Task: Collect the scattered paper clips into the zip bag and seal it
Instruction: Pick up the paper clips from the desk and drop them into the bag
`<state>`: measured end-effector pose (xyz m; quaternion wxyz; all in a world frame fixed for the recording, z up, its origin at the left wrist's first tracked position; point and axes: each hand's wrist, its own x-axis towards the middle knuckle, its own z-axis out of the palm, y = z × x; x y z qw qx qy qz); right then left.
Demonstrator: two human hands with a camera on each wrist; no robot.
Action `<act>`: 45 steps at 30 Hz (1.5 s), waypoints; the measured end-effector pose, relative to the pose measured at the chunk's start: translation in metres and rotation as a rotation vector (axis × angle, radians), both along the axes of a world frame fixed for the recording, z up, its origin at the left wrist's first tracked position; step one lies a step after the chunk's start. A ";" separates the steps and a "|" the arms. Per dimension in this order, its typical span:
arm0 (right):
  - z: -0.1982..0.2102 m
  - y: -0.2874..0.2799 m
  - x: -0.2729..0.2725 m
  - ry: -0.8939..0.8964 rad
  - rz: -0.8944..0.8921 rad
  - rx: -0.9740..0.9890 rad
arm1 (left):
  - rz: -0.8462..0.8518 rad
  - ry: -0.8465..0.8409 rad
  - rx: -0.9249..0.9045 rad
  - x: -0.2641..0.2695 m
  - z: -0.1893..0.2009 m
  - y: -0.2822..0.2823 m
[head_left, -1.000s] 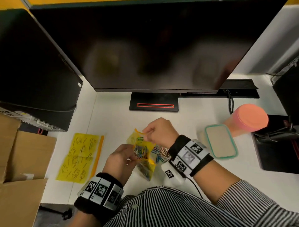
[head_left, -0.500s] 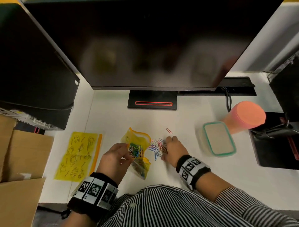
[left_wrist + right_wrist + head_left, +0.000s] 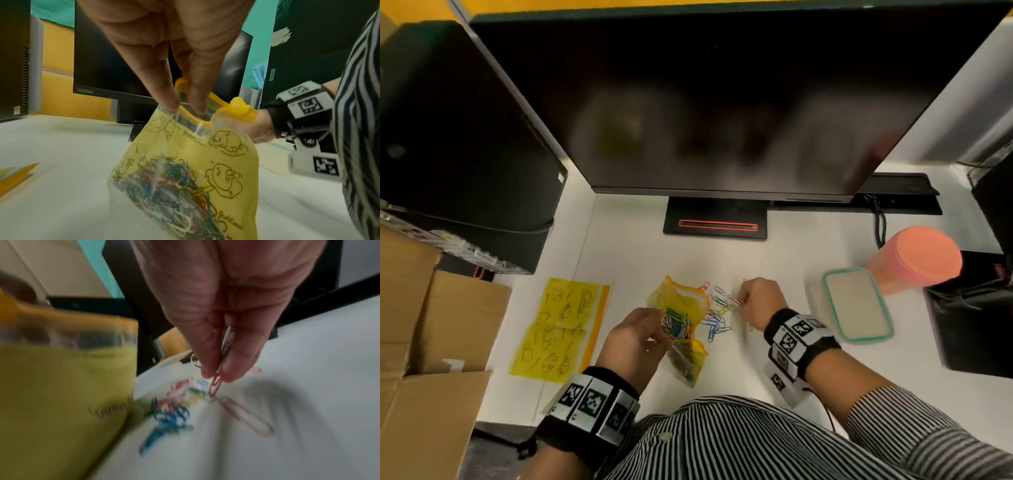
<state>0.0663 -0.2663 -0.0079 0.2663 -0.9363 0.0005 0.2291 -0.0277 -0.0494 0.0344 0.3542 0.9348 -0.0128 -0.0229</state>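
A yellow zip bag printed with duck drawings stands on the white desk, its mouth open and many coloured paper clips inside. My left hand pinches the bag's orange zip rim between its fingertips. A yellow duck slider sits on the zip track. Loose paper clips lie scattered just right of the bag. My right hand is over them and pinches a red paper clip together with a pale one between thumb and forefinger.
A second yellow zip bag lies flat to the left. A lidded container and an orange cup stand to the right. The monitor stand is behind; cardboard boxes sit at the far left.
My right hand left the bag's mouth, went down to the loose clips on the desk and picked up a red one. The left hand kept hold of the bag.
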 end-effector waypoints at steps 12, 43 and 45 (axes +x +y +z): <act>0.072 0.061 -0.010 0.078 0.063 0.454 | -0.028 -0.011 0.033 0.004 -0.002 0.001; -0.016 0.039 -0.017 -0.087 0.475 -0.201 | 0.030 -0.029 -0.052 -0.004 -0.005 0.008; -0.017 0.036 -0.013 -0.085 0.425 -0.167 | 0.033 -0.022 -0.048 -0.004 -0.005 0.008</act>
